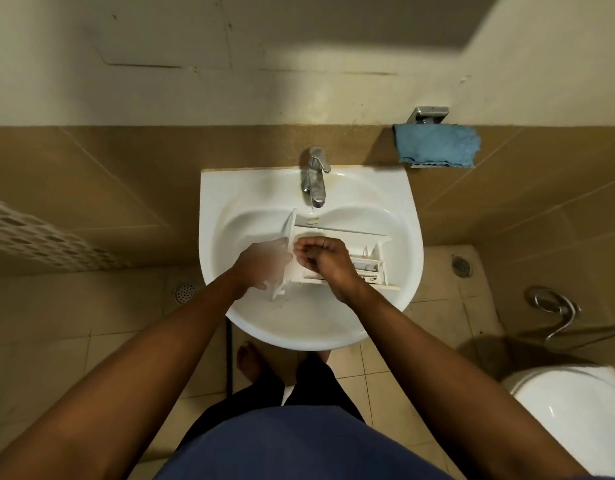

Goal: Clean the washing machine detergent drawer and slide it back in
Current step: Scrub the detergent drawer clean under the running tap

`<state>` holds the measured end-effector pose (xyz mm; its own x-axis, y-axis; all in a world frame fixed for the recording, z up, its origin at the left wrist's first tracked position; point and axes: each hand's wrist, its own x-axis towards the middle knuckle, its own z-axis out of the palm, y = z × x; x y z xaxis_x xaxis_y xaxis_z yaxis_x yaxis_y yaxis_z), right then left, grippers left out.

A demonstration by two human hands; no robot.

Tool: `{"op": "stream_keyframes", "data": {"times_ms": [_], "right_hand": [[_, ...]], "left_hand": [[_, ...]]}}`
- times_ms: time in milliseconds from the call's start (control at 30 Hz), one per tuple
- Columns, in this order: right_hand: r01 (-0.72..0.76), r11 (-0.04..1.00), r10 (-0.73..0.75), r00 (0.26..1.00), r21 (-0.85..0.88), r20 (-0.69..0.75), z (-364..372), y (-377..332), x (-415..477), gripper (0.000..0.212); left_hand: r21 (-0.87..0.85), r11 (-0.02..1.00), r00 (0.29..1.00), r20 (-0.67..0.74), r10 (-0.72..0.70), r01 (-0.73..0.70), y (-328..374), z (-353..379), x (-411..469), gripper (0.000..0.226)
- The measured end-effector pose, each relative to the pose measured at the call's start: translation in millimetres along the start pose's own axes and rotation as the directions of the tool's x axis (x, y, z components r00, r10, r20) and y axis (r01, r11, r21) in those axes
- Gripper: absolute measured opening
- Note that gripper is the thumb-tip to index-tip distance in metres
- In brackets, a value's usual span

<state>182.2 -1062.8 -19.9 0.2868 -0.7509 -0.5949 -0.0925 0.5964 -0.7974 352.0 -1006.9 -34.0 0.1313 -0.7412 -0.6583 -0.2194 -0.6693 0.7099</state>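
holding drawer, left hand, right hand inside

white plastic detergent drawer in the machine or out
Out. The white plastic detergent drawer lies in the white ceramic basin under the chrome tap, held by the left hand.

Both bare arms are being stretched forward and down, with the hands being held close together.
The left hand is being wrapped round the end of the drawer, its fingers being smeared by blur. The right hand is being held just beside it, wrist bent, fingers being curled toward the palm; whether anything is being pinched cannot be told.
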Motion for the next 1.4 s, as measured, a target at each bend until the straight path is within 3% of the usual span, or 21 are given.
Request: {"op": "stream_keyframes", "data": {"times_ms": [167,333,500,633,767,967,1033,1133,1267,1400], "right_hand": [[-0.006,0.999,0.01,0.993,-0.034,0.121,1,11,-28,0.033],[-0.069,0.993,0.065,0.997,0.095,0.044,6,-1,-9,0.031],[0.011,1.0,-0.011,0.996,-0.001,0.093,10,14,-31,0.027],[-0.028,0.994,0.023,0.999,0.103,0.049,3,17,-35,0.028],[-0.028,0.999,0.03,0.999,-0.038,0.036,7,10,-29,0.03],[-0.045,0.959,0.092,0.983,0.279,-0.156,-4,-41,57,0.033],[-0.072,0.901,0.127,0.987,0.429,-0.1,-6,-50,84,0.031],[-0.18,0.8,0.157,0.983,0.573,0.09,-2,-54,102,0.045],[-0.231,0.821,0.175,0.972,0.522,0.156,0,-58,100,0.043],[-0.197,0.952,0.203,0.979,0.233,-0.004,-1,-45,66,0.037]], "left_hand": [[-0.018,1.0,1.0,0.001,-0.018,0.019,1,-1,-1,0.053],[-0.022,1.0,1.0,-0.004,-0.019,0.019,1,-1,-1,0.057],[0.016,1.0,1.0,0.004,-0.006,0.006,0,-4,0,0.057],[0.011,1.0,1.0,0.011,-0.001,0.001,2,-5,-2,0.055],[0.033,0.999,1.0,0.006,0.009,-0.009,4,-6,-3,0.055],[0.037,0.999,1.0,0.012,0.003,-0.003,2,-6,-3,0.056],[0.044,0.999,1.0,0.006,-0.003,0.002,3,-6,-3,0.056],[0.054,0.999,1.0,0.006,-0.001,0.0,3,-6,-4,0.057],[0.038,0.999,1.0,0.0,-0.006,0.006,3,-5,-6,0.056],[0.014,1.0,1.0,0.007,-0.001,0.001,3,-5,-6,0.056]]}}
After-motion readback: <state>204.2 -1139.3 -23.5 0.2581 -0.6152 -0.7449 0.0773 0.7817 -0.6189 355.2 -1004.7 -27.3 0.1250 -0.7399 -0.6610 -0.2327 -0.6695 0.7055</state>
